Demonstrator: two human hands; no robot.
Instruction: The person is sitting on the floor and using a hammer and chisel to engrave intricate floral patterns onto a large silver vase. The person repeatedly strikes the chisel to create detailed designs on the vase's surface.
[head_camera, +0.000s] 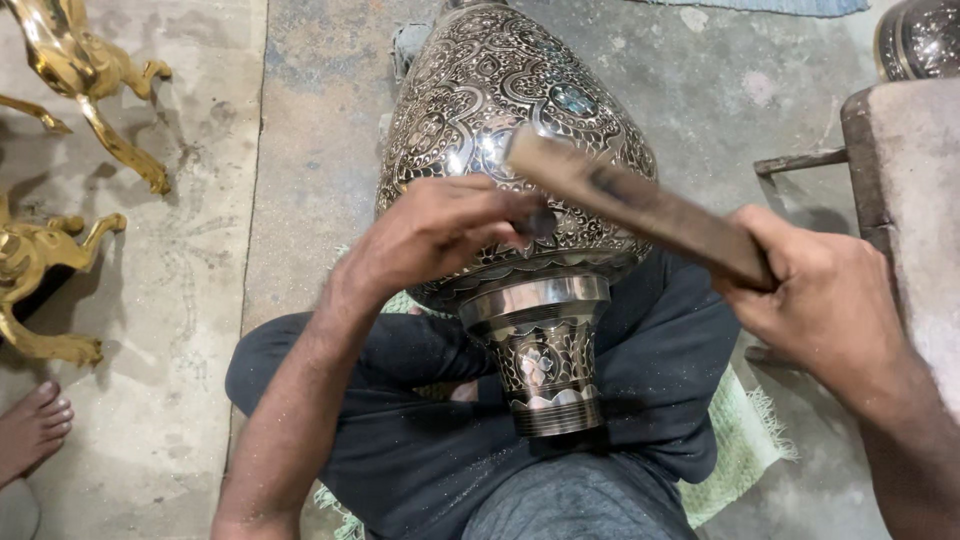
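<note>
Engraved metal vase (500, 110) with glossy dark-and-silver patterned surface, polished smooth band at its neck, matt worn wooden stick (640, 205), shiny brass figurines (70, 60), rough concrete floor (310, 150), pale green woven cloth mat (745, 440)

Rough grey concrete floor (700, 80), pale slab (160, 300) at left, worn wooden bench (915, 190) at right.

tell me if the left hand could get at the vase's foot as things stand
Probably yes: the left hand rests on the vase body just above the foot, which lies bare on the lap with nothing covering it.
</note>
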